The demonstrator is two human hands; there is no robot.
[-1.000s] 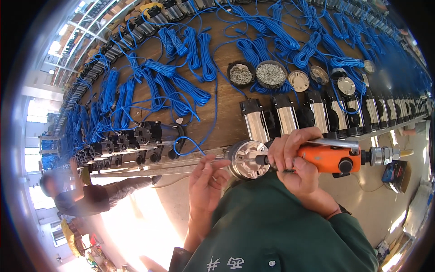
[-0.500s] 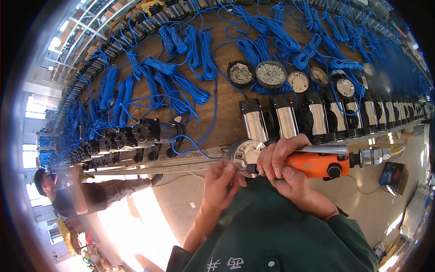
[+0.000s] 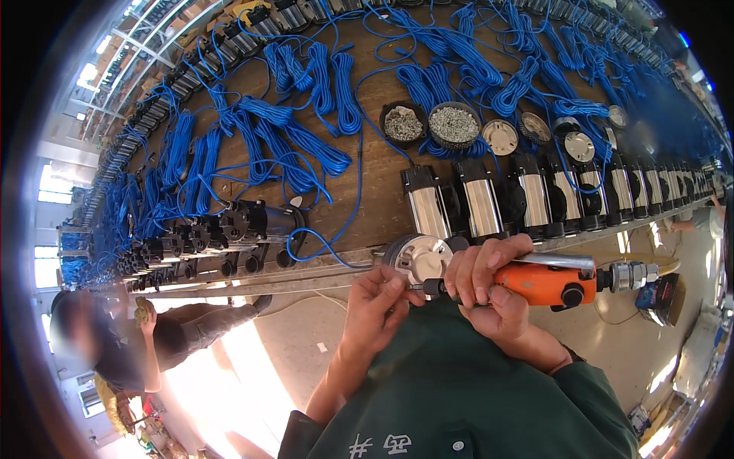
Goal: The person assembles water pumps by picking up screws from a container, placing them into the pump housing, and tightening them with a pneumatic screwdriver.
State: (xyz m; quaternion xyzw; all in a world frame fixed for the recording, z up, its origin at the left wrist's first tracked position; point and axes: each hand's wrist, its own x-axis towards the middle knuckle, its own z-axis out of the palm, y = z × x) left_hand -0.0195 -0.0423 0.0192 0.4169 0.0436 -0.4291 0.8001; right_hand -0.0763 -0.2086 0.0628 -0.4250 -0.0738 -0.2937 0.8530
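Note:
My right hand (image 3: 495, 284) grips an orange air screwdriver (image 3: 544, 286) lying sideways, its silver lever on top and its dark nose pointing left. At that nose, my left hand (image 3: 373, 307) is closed in a pinch by the tip; whatever the fingers hold is too small to make out. Just beyond both hands, at the bench edge, a pump (image 3: 420, 258) shows its round silver end plate with holes. A blue cable (image 3: 330, 249) runs to it from the left.
Silver-bodied pumps (image 3: 478, 200) line the bench edge at right, dark ones (image 3: 256, 222) at left. Bowls of small screws (image 3: 455, 125), loose round plates (image 3: 499, 138) and bundled blue cables (image 3: 298, 149) lie on the wooden bench (image 3: 375, 183). A hose trails right; a co-worker (image 3: 145, 336) is at left.
My right hand and the screwdriver have shifted slightly right and down. The left hand stays pinched near the tip. At left, the co-worker has moved a little, a greenish cloth-like thing in hand.

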